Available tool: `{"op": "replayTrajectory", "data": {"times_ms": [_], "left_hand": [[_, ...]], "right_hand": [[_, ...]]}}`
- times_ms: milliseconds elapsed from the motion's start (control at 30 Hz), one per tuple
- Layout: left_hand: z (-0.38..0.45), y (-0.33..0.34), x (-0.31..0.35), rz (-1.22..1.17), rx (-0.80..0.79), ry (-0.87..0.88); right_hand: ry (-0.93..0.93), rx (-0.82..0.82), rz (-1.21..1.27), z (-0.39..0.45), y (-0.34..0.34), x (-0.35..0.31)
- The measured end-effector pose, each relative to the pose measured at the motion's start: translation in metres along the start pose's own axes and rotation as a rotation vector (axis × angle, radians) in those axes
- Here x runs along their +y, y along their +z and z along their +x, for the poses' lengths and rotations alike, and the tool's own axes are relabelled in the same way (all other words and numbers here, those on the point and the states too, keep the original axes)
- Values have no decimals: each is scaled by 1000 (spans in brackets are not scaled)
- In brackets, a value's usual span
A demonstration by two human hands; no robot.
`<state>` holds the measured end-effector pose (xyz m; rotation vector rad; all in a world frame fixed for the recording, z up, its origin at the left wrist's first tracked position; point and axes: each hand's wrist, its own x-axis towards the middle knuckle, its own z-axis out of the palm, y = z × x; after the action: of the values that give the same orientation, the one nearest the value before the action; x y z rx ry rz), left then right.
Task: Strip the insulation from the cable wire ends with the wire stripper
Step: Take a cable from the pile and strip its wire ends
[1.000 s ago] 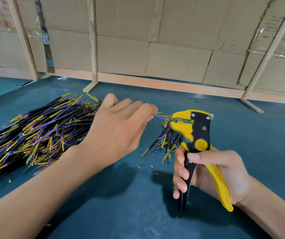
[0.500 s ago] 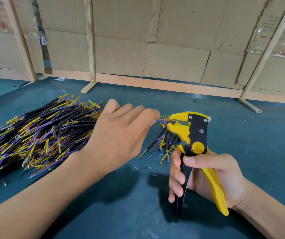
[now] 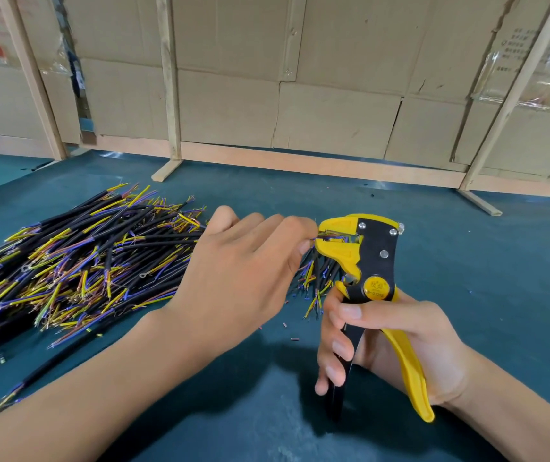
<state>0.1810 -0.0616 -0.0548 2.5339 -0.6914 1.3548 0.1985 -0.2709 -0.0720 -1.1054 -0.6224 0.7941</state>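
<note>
Left hand (image 3: 240, 281) feeds thin wire (image 3: 317, 240) into yellow stripper (image 3: 363, 258).

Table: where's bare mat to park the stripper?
Bare mat lies right of the wire stripper, out to the wooden frame foot; also near the front edge between both forearms. Crowded: cable pile at left, and loose cables with scraps beneath the left hand.

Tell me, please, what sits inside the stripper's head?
Thin coloured wire ends lie in the stripper head, fed by the left hand. The cable behind that hand is hidden.
</note>
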Motion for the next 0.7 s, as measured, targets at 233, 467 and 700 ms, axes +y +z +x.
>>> {"op": "replayTrajectory", "data": {"times_ms": [233, 467, 700], "left_hand": [[-1, -4, 3, -9, 36, -11], [-1, -5, 3, -59, 60, -26], [-3, -5, 5, -116, 73, -54]], "right_hand": [[-42, 31, -22, 0, 7, 1], [-44, 47, -36, -2, 9, 0], [-27, 48, -22, -3, 10, 2]]}}
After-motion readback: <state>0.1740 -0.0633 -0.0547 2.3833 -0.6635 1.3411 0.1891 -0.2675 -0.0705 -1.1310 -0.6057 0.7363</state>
